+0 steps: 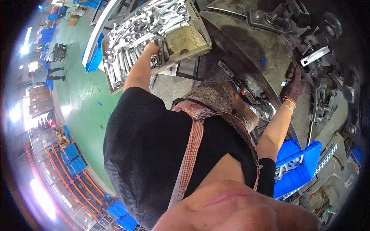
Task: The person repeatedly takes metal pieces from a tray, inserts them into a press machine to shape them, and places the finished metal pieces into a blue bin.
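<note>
In the head view, a workshop with a shiny green floor (79, 90) spreads to the left of a worn, brownish tray (187, 40), and another person (40, 76) is far off on that side. Racks with orange rails (71, 181) stand well to the left of the tray and nearer the wearer. To the tray's right is a greasy machine bed (252, 40) crowded with clamps and bolted blocks.

The silver wrenches (144, 27) lie heaped inside the tray, mostly over its far and left parts, with a row set side by side along its near left part. The left hand (152, 49) is bare and reaches over the tray's near wall, its fingers bent down among the wrenches; whether they close on one cannot be told.

The right hand (293, 85), in a dark, stained glove, is well to the right of the tray, beside the machine's blocks; its fingers blur into the dark metal, so its grip cannot be made out. A bright, flat bar (316, 56) sits beyond it, farther from the tray. A blue bin (296, 163) holding metal pieces stands right of the tray, nearer the wearer.

The wrenches look rigid, tough and fairly heavy for their size, probably slick if oily; the middle of the shank seems the best hold, clear of tangled ends.
</note>
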Demonstrator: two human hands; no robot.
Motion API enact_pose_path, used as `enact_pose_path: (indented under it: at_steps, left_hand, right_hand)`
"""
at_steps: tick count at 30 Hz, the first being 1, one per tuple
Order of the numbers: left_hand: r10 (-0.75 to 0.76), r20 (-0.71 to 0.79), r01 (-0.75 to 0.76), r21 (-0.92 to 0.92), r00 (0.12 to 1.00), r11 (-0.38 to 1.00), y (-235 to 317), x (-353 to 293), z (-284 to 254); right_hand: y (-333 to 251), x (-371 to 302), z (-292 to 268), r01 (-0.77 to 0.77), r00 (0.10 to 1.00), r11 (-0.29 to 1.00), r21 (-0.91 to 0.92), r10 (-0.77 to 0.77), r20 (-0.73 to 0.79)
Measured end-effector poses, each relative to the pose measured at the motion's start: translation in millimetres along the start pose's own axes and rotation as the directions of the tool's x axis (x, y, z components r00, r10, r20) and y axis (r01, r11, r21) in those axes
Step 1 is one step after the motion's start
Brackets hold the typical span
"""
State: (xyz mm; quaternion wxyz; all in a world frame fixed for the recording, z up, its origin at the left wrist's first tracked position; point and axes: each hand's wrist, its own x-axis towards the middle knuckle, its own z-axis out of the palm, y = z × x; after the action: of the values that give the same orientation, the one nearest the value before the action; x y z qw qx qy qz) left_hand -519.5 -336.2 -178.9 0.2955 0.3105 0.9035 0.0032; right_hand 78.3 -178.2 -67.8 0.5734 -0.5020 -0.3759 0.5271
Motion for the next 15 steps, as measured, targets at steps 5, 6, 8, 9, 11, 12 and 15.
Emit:
enact_pose_path:
  at_steps: [5,6,8,9,11,12,15]
  left_hand:
    - [0.011,0.274,-0.121,0.388,0.962,0.914,7.3,17.8,11.8]
    - [0.027,0.280,-0.138,0.385,0.959,0.913,12.6,6.7,11.2]
    - [0.266,0.218,-0.317,0.244,0.939,0.917,25.8,-17.3,6.6]
    - [0.279,0.221,-0.330,0.246,0.935,0.911,31.0,-24.7,3.2]
    - [0.285,-0.030,-0.283,0.068,0.958,0.957,39.4,-34.3,-2.1]
    - [0.283,-0.139,-0.289,-0.022,0.949,0.957,55.1,-40.1,-3.9]
    - [0.317,-0.196,-0.368,-0.356,0.928,0.859,103.8,-81.2,-44.2]
  right_hand:
    - [10.9,1.7,2.2,-0.060,0.988,0.998,0.021,0.063,-0.141]
    - [13.9,4.3,-1.0,-0.049,0.987,0.999,0.014,0.051,-0.153]
    - [17.2,10.2,-8.4,-0.023,0.977,0.983,-0.182,-0.016,-0.212]
    - [8.4,10.6,-6.3,-0.226,0.937,0.936,-0.269,0.133,-0.323]
    - [-8.2,5.4,2.9,-0.173,0.975,0.964,-0.203,0.139,-0.175]
    - [-14.6,4.7,-3.2,-0.137,0.990,0.982,-0.131,0.134,-0.033]
    - [-28.9,20.0,-0.8,-0.235,0.966,0.948,-0.216,0.252,0.053]
